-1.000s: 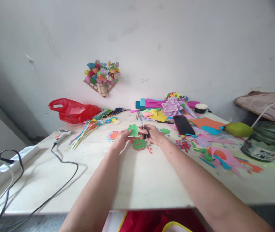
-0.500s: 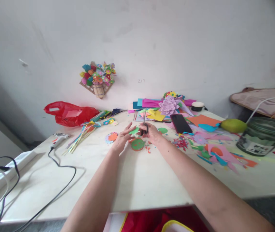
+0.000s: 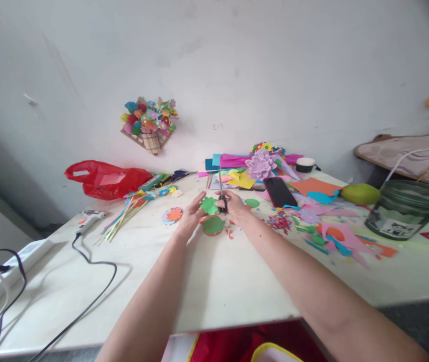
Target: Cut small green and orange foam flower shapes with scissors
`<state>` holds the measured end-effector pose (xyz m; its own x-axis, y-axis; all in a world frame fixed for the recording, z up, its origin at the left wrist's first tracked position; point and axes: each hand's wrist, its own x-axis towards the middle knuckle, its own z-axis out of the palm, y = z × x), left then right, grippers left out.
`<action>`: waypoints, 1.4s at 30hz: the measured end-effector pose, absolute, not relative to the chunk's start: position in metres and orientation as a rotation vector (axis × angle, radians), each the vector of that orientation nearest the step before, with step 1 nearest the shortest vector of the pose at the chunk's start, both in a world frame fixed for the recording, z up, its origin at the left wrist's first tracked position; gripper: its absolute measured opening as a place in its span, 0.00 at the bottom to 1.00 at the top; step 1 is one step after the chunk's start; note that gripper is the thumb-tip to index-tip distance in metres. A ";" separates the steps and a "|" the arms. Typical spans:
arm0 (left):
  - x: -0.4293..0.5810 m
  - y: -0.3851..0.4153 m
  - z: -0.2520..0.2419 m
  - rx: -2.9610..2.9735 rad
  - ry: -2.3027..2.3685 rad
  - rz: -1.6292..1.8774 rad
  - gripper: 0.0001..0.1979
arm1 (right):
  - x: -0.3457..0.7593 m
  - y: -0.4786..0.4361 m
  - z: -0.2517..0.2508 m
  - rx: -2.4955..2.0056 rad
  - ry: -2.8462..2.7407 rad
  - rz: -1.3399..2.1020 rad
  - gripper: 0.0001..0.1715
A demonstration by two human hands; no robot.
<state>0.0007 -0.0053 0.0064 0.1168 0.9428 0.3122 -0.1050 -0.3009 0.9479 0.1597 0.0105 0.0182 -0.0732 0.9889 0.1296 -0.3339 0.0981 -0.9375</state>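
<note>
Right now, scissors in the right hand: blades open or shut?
Shut, or nearly: the scissors show one thin blade line above the right hand, beside the green cutout held by the left hand.

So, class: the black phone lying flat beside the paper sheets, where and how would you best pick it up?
Probably pinch the black phone across its two long edges, coming down from above: it lies flat on the table, with both long sides exposed.

green flower cutout [image 3: 209, 205] beside scissors [image 3: 221, 195], blades up
</note>
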 end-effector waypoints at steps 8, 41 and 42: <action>-0.004 -0.001 0.003 1.232 0.865 1.325 0.23 | 0.160 0.013 0.016 -0.759 -1.152 1.329 0.23; -0.020 0.007 0.003 1.227 0.977 1.402 0.20 | 0.167 0.010 0.023 -1.009 -1.108 1.248 0.17; -0.024 0.008 0.004 1.236 0.998 1.441 0.20 | 0.167 0.009 0.024 -1.014 -1.107 1.245 0.16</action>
<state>-0.0236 0.0080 0.0044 -0.0307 0.9780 0.2065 -0.1504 -0.2087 0.9663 0.1671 0.0094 0.0237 0.0001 0.9974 0.0726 -0.1880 0.0713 -0.9796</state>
